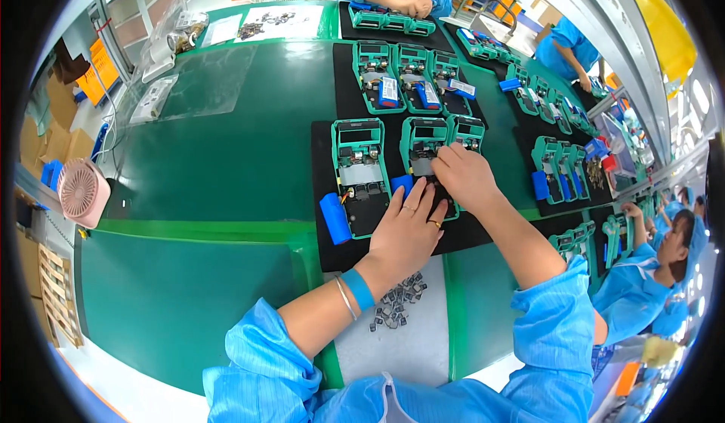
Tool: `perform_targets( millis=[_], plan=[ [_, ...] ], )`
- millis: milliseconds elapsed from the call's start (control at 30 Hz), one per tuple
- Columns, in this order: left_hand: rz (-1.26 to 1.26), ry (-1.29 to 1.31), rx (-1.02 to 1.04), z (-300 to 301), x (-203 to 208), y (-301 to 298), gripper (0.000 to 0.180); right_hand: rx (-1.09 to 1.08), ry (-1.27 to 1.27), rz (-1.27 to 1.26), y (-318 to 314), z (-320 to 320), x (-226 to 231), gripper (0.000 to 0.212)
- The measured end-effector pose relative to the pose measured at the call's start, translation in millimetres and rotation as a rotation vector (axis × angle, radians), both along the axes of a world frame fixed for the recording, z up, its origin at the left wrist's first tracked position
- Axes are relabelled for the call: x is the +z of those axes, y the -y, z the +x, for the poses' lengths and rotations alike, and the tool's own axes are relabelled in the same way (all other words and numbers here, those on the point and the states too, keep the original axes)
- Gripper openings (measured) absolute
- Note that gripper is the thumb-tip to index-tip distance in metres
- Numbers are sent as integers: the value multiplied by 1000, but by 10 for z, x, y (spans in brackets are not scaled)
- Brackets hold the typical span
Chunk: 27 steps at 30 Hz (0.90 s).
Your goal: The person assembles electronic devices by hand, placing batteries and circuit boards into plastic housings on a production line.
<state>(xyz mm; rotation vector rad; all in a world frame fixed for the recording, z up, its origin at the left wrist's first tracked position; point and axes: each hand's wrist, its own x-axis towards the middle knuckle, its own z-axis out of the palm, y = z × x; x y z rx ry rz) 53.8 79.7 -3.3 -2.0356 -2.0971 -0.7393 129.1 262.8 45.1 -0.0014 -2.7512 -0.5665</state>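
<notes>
My left hand (408, 230) lies with fingers spread over the lower half of an opened green device housing (424, 130), beside a blue battery pack (402, 184). Over the same housing, my right hand (464, 177) has its fingertips pinched together at its right side; what they hold, if anything, is hidden. Left of it, another opened green housing (359, 155) shows its inner parts, with a wired blue battery pack (335, 219) by its lower left. A third housing (467, 130) stands to the right, partly behind my right hand. All three rest on a black mat (323, 159).
Small dark parts (399, 302) are heaped on a grey sheet (362, 355) near me. Farther off, more housings (411, 72) sit on another mat. A pink fan (81, 192) stands left. Co-workers' hands (415, 4) work across the green table (211, 166) and at the right.
</notes>
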Motion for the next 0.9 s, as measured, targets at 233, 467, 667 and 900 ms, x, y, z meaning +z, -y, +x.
perform_targets(
  millis=[233, 467, 667, 900],
  plan=[
    [-30, -24, -8, 5, -2, -28, 48, -33, 92, 76, -36, -53, 70, 17],
    [-31, -13, -10, 7, 14, -23, 48, -89, 110, 44, -85, -61, 135, 15],
    [-14, -7, -24, -10, 18, -24, 49, -20, 173, 121, -119, -51, 115, 16],
    [-3, -15, -3, -6, 28, -26, 47, 0, 190, 80, -174, -50, 74, 15]
  ],
)
